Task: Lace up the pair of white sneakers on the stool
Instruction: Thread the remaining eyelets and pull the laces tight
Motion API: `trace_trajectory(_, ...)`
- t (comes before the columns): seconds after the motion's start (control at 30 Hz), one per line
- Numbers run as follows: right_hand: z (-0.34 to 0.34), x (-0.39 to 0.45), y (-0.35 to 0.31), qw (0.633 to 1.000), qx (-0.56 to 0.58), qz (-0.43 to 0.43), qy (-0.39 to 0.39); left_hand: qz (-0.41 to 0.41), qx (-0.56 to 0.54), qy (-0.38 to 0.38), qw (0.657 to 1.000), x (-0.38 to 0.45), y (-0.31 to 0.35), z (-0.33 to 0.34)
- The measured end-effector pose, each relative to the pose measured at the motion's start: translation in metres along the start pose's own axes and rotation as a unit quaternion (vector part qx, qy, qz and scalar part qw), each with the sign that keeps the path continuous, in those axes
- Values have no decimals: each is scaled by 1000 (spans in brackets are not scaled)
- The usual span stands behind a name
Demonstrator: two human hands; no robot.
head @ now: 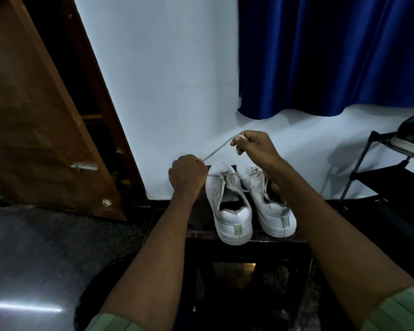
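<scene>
Both arms reach forward over the stool [246, 236], pale green sleeves pushed up past the forearms. The left hand [187, 174] is curled into a fist, pinching the lace [216, 151] just beyond the toe of the left sneaker [227, 204]. The right hand [251, 144] sits higher, fingers clamped on the other end, so the flat white lace runs taut between them. Both sneakers are smooth white, with thick rubbery soles and grey heel tabs; their heels are at the stool's near edge, the left one overhanging it. The right sneaker [273, 211] lies touching its mate, its laces loose. The stool is dark and glossy.
</scene>
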State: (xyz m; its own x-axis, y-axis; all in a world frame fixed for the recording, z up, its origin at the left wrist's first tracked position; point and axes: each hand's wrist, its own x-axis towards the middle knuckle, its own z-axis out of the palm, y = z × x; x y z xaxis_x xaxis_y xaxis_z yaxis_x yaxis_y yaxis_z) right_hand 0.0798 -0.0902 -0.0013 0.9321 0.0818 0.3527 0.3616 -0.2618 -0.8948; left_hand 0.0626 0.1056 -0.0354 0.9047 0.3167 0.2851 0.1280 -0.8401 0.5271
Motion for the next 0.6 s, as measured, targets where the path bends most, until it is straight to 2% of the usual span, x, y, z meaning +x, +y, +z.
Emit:
trace_trajectory(0.07, -2, 2, 4, 999, -28, -18, -5, 81, -45, 13, 996, -2, 4, 0)
trace_trajectory(0.13, 0, 2, 6, 995, -86, -37, -38, 166, -189, -46, 967, -2, 13, -1)
trace_trajectory(0.2, 5, 0, 5, 989, -123, -48, -64, 190, -270, -126, 936, -6, 23, -3)
trace_trajectory(0.23, 7, 0, 4, 988, -129, -49, -69, 191, -265, -126, 937, -7, 24, -2)
trace_trajectory(0.3, 7, -1, 3, 988, -136, -43, -62, 152, -217, -47, 963, -3, 20, 2)
trace_trajectory(0.37, 4, 0, 2, 991, -124, -27, -45, 51, -172, 27, 983, 4, 7, 0)
trace_trajectory(0.43, -1, 1, 2, 991, -125, -17, -33, -23, -102, 44, 994, 7, -6, -2)
trace_trajectory(0.47, -2, 2, 3, 990, -139, -13, -35, -15, -58, 32, 998, 7, -9, -1)
trace_trajectory(0.53, 1, 3, 6, 982, -180, -8, -49, 94, -49, -12, 994, 3, -4, 0)
trace_trajectory(0.6, 6, 4, 10, 975, -215, -8, -57, 195, -160, -86, 964, -2, 8, 3)
